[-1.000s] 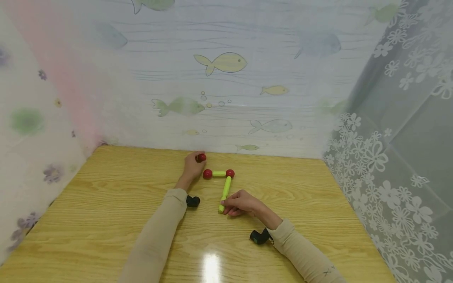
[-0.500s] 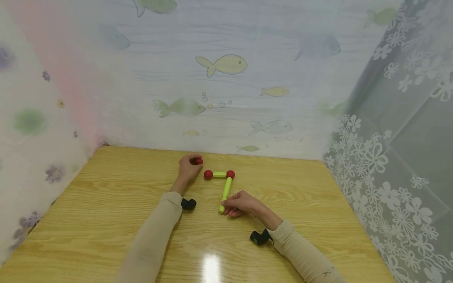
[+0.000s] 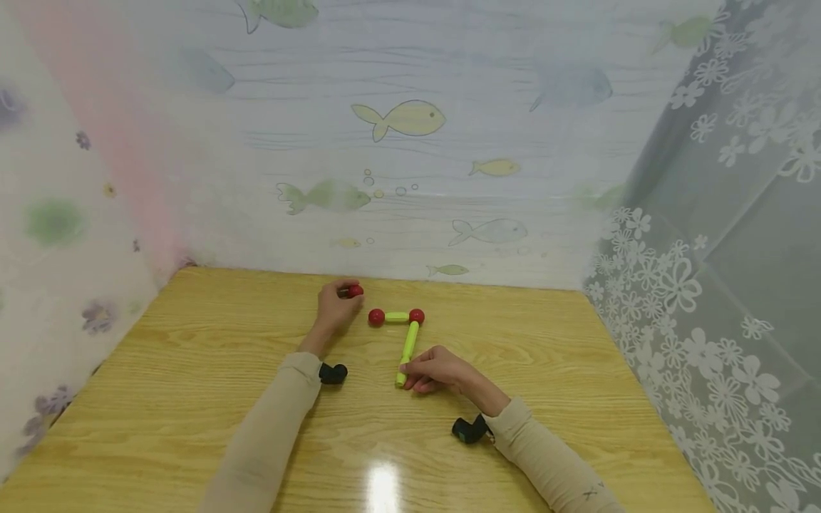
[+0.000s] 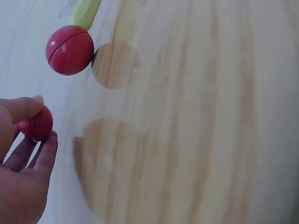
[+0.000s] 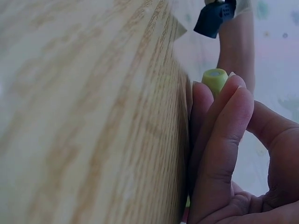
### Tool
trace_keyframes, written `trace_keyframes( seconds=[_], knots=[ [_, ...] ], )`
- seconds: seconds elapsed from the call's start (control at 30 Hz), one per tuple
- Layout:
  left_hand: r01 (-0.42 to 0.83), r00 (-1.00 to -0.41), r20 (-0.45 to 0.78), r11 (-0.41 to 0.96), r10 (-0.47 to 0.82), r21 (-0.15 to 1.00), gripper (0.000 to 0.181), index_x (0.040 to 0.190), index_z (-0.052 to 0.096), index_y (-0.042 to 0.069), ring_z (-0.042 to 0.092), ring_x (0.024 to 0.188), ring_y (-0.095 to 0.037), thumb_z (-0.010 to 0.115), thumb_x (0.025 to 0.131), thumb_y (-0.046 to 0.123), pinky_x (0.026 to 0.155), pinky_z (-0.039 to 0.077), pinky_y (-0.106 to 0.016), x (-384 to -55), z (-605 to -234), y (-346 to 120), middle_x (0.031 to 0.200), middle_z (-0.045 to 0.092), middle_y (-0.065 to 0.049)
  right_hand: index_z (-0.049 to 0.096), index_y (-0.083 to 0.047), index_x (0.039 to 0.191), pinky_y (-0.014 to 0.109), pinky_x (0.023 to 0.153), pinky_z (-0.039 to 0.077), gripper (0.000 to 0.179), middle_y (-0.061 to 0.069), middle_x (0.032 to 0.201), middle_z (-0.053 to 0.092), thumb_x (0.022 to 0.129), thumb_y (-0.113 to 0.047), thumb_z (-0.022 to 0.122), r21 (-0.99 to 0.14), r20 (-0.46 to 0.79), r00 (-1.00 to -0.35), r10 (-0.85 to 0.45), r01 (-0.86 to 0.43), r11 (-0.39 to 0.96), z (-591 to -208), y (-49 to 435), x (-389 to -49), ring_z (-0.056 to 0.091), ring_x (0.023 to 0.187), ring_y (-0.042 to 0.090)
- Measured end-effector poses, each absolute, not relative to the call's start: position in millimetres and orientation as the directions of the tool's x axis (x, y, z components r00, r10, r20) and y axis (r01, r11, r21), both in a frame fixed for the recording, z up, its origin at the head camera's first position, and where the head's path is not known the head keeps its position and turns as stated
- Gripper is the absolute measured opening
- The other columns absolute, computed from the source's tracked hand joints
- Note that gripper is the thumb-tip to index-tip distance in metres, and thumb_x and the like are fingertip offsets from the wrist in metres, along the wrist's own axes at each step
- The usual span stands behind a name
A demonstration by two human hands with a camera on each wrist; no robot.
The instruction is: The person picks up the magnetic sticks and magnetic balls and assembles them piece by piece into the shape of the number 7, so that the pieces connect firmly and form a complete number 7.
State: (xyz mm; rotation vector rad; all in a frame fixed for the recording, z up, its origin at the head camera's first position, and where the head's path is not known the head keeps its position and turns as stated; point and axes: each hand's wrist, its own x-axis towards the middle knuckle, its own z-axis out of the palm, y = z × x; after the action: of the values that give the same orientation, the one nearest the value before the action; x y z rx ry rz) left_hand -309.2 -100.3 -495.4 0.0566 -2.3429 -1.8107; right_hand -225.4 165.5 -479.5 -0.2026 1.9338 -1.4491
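My left hand (image 3: 335, 308) pinches a red ball (image 3: 355, 291) between thumb and fingers, behind and left of the joined pieces. In the left wrist view this ball (image 4: 41, 125) has a seam and is apart from the end ball (image 4: 70, 50). On the table, a left red ball (image 3: 376, 318), a short yellow-green stick (image 3: 397, 317) and a corner red ball (image 3: 416, 316) form a row. From the corner ball a longer yellow-green magnetic stick (image 3: 410, 343) runs toward me. Near its free end my right hand (image 3: 439, 369) pinches it; the right wrist view shows a grey disc on its tip (image 5: 215, 73).
The wood-grain table (image 3: 545, 356) backs onto a fish-patterned curtain (image 3: 410, 214). Flowered sheets stand at the left (image 3: 83, 235) and right (image 3: 725, 320). Black wrist cameras (image 3: 470, 429) protrude from both sleeves, just above the tabletop.
My left hand has moved left and slightly toward me with its red ball, away from the joined pieces. My right hand has stayed on the long stick.
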Motion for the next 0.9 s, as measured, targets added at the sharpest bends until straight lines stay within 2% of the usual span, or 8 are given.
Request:
trace_keyframes(
  seconds=[0.27, 0.43, 0.9],
  knots=[
    [0.134, -0.977, 0.174, 0.282, -0.124, 0.95, 0.039, 0.133, 0.062, -0.004, 0.059, 0.116, -0.033, 0.069, 0.097, 0.01, 0.097, 0.053, -0.042, -300.6, -485.6, -98.3, 0.127, 0.062, -0.019, 0.078, 0.001, 0.094, 0.015, 0.053, 0.052, 0.026, 0.001, 0.072, 0.074, 0.098, -0.024, 0.07, -0.893, -0.431, -0.741, -0.515, 0.267, 0.363, -480.7, 165.7, -225.8, 0.062, 0.054, 0.0],
    [0.15, -0.975, 0.191, 0.304, -0.111, 0.941, 0.037, 0.132, 0.061, -0.005, 0.059, 0.116, -0.033, 0.068, 0.097, 0.007, 0.095, 0.053, -0.042, -292.4, -484.1, -96.2, 0.128, 0.062, -0.02, 0.078, 0.001, 0.095, 0.015, 0.054, 0.052, 0.026, 0.0, 0.072, 0.073, 0.098, -0.024, 0.069, -0.895, -0.428, -0.74, -0.519, 0.266, 0.359, -481.1, 165.8, -225.2, 0.062, 0.055, 0.0],
    [0.211, -0.958, 0.263, 0.343, -0.114, 0.915, 0.034, 0.12, 0.066, -0.009, 0.064, 0.109, -0.036, 0.075, 0.089, -0.002, 0.094, 0.056, -0.045, -276.5, -478.6, -94.9, 0.117, 0.068, -0.023, 0.078, 0.001, 0.094, 0.015, 0.053, 0.052, 0.026, 0.001, 0.072, 0.074, 0.098, -0.023, 0.07, -0.889, -0.441, -0.746, -0.498, 0.285, 0.359, -479.5, 165.4, -226.1, 0.061, 0.054, 0.001]
  ],
)
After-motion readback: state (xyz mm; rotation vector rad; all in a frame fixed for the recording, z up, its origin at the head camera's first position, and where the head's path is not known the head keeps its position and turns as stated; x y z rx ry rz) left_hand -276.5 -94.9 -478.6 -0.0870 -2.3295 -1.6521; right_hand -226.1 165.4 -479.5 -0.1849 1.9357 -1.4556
